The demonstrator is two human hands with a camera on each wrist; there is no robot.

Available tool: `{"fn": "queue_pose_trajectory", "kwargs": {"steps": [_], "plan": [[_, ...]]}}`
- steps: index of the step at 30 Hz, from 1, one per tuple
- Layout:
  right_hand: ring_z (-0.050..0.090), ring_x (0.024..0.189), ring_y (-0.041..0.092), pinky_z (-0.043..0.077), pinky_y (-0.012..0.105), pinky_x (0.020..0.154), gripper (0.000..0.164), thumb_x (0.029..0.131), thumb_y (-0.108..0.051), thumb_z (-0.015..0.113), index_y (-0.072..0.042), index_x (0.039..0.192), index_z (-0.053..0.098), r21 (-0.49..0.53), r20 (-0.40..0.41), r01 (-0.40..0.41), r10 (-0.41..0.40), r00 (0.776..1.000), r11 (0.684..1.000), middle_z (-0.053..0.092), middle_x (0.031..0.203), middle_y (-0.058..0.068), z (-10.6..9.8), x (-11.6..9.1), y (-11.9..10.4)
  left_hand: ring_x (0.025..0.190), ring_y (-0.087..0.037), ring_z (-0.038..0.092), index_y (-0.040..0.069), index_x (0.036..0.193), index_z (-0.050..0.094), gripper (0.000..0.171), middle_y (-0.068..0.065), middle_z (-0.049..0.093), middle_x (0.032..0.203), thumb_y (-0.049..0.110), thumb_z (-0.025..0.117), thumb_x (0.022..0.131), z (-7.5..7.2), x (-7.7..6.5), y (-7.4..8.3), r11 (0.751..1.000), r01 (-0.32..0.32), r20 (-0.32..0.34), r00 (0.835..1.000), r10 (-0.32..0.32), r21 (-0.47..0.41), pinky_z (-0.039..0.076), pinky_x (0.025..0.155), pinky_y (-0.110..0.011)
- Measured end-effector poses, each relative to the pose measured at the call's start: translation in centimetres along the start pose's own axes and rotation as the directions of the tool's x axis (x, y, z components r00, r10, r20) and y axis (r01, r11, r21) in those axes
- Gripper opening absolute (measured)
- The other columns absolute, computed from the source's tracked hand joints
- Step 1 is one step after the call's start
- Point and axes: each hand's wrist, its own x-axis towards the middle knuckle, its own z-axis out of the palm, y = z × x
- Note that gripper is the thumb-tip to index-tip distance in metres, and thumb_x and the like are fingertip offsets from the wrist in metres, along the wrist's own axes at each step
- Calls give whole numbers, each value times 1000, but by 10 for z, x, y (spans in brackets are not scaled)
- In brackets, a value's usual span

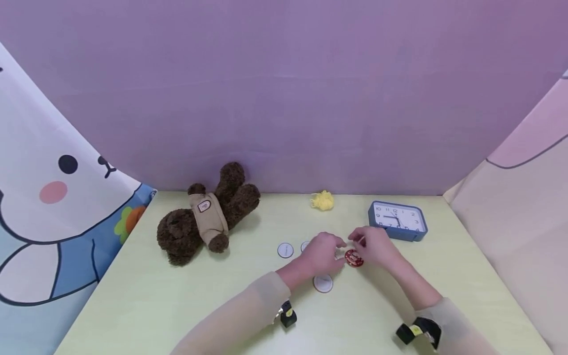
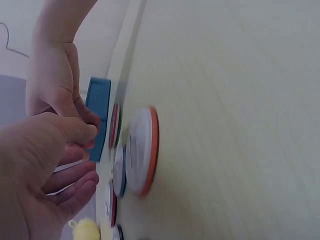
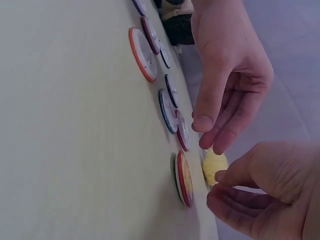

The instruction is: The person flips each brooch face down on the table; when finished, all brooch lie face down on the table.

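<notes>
Several round pin-back badges lie on the pale table, most with white backs and pins upward, such as the orange-rimmed badge (image 2: 142,150) in the left wrist view. A red patterned badge (image 1: 354,258) lies face up between the hands. In the right wrist view, this red badge (image 3: 185,178) sits on a green-rimmed one. My left hand (image 1: 323,253) hovers left of it, fingers bent loosely, thumb apart, partly covering other badges. Close on its right is my right hand (image 1: 376,246), with a gap between thumb and forefinger (image 3: 225,207) and nothing visible held.
A brown teddy bear (image 1: 209,217) in a beige top lies at the back left. Yellow yarn (image 1: 323,200) rests near the back edge. A blue clock (image 1: 397,220) stands right of the hands. Purple cloth (image 1: 284,98) hangs behind the table (image 1: 177,301).
</notes>
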Motion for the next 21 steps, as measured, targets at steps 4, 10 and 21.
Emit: {"fn": "queue_pose_trajectory", "kwargs": {"steps": [4, 10, 21], "plan": [[71, 81, 19, 61, 34, 71, 26, 83, 8, 72, 0, 106, 77, 6, 65, -15, 15, 998, 1000, 77, 97, 11, -5, -20, 4, 100, -15, 72, 16, 114, 81, 24, 5, 82, 106, 25, 81, 92, 6, 2, 14, 995, -7, 35, 999, 4, 100, 56, 97, -26], [72, 88, 17, 63, 33, 79, 34, 77, 4, 82, -4, 110, 78, 61, 85, 34, -39, 996, 998, 76, 99, 4, 2, -35, 12, 77, -11, 61, 21, 92, 83, 9, 9, 78, 84, 23, 76, 98, 12, 3, 19, 980, -16, 40, 999, 9, 198, 54, 84, -26], [78, 88, 18, 65, 24, 77, 16, 90, 0, 82, -9, 102, 84, 166, -141, 82, -58, 988, 983, 80, 98, 4, -1, -39, 25, 94, -8, 79, 17, 115, 83, 17, 5, 84, 105, 24, 72, 103, 1, 8, 20, 999, 17, -135, 991, -12, 37, 60, 80, -18]]}}
